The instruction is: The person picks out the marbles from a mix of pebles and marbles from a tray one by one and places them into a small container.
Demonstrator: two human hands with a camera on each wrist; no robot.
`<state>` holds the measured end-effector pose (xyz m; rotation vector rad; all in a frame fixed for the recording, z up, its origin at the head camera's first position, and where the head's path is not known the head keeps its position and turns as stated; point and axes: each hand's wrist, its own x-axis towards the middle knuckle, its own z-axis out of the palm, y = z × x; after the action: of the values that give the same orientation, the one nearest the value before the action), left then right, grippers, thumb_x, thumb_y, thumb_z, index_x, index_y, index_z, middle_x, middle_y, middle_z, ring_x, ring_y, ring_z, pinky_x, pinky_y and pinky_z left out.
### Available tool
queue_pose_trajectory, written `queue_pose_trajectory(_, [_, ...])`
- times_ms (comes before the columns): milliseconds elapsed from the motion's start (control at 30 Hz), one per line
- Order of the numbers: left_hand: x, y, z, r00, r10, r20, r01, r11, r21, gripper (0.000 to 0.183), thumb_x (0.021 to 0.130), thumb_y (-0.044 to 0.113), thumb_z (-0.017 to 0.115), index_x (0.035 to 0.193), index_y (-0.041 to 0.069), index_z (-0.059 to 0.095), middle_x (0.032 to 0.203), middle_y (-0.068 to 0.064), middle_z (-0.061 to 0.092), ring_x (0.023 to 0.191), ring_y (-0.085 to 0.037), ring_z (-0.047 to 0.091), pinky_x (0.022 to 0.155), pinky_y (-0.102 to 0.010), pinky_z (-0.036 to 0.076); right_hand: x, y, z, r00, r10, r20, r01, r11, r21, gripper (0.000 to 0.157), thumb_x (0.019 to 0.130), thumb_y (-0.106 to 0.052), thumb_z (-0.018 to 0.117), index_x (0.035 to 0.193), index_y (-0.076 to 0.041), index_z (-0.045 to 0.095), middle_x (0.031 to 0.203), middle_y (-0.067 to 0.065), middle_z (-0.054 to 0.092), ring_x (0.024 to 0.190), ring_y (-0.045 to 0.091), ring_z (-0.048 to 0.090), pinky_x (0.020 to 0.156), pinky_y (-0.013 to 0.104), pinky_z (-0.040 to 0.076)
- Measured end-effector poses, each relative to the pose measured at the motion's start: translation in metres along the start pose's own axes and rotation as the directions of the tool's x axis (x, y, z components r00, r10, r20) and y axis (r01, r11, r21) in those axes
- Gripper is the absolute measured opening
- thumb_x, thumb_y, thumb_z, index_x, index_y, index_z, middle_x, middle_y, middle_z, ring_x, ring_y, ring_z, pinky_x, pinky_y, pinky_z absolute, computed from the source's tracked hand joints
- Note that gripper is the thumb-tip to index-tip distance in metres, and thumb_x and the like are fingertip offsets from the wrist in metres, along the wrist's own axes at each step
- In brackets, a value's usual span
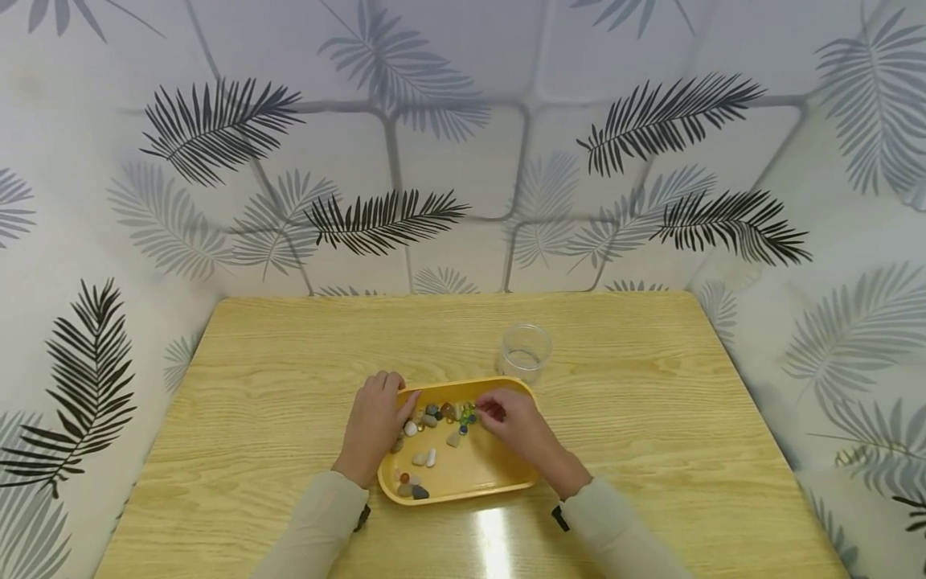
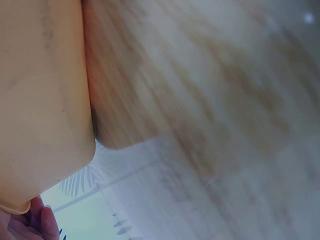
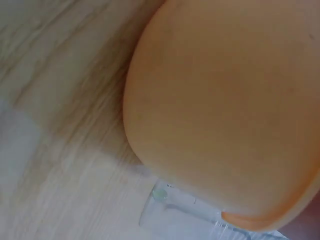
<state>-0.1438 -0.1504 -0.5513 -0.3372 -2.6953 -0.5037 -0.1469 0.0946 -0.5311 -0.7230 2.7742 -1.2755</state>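
Note:
A yellow tray (image 1: pixel 499 481) lies on the table, holding several pebbles (image 1: pixel 420 459) and small green and blue glass pieces (image 1: pixel 466 416). My left hand (image 1: pixel 376 414) grips the tray's left rim, thumb over the inside and fingers outside. In the left wrist view, fingertips (image 2: pixel 47 220) curl at the rim's corner. Over the tray's right part, my right hand (image 1: pixel 515 422) has its bent fingertips at the green and blue pieces. Whether it pinches one is too small to tell. The right wrist view shows mostly the tray's outer wall (image 3: pixel 220 100); the right fingers are hidden there.
A clear round container (image 1: pixel 526 352) stands just behind the tray's back right corner. A greenish spot (image 3: pixel 160 194) shows low in it in the right wrist view. The wooden table (image 1: pixel 651 402) meets a leaf-patterned wall covering (image 1: pixel 463 161) at the back.

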Motion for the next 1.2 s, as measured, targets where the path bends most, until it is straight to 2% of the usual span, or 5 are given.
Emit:
queue_pose_trajectory(167, [0.0,0.0,0.0,1.0,0.0,0.004,0.0,1.0,-0.002,0.028,0.089,0.033,0.062,0.092,0.007,0.055,0.078,-0.003,0.048,0.066,-0.017,0.04,0.058,-0.029,0.036,-0.001,0.0,0.007,1.0,-0.001,0.014,0.001,1.0,0.029,0.012,0.083,-0.004,0.069,0.094,0.001,0.067,0.083,0.0,0.064,0.072,0.009,0.059,0.063,0.021,0.049])
queue_pose_trajectory(600, [0.0,0.0,0.001,1.0,-0.013,0.005,0.013,1.0,-0.008,0.027,0.089,0.033,0.063,0.091,0.007,0.055,0.078,-0.003,0.047,0.065,-0.018,0.04,0.058,-0.029,0.036,-0.004,0.003,0.017,0.996,0.03,0.084,-0.028,0.999,-0.023,0.009,0.085,-0.01,0.068,0.093,-0.005,0.067,0.083,-0.003,0.063,0.072,0.007,0.058,0.064,0.02,0.048])
queue_pose_trajectory(900, [0.0,0.0,0.002,1.0,0.007,-0.03,-0.008,1.0,-0.018,0.027,0.088,0.031,0.066,0.091,0.006,0.055,0.076,-0.002,0.046,0.063,-0.016,0.038,0.056,-0.029,0.035,-0.002,0.003,0.023,0.991,0.059,0.122,-0.056,0.998,-0.026,0.007,0.085,-0.009,0.067,0.091,-0.004,0.067,0.081,-0.001,0.064,0.07,0.007,0.058,0.062,0.019,0.048])
queue_pose_trajectory(1200, [-0.001,0.0,0.002,1.0,-0.013,0.001,0.013,1.0,-0.019,0.028,0.089,0.033,0.063,0.092,0.006,0.056,0.078,-0.003,0.048,0.065,-0.017,0.04,0.058,-0.029,0.037,-0.001,0.003,0.029,0.987,0.067,0.145,-0.056,0.995,-0.077,0.003,0.085,-0.008,0.067,0.088,-0.007,0.067,0.08,-0.002,0.063,0.07,0.006,0.057,0.062,0.02,0.047])
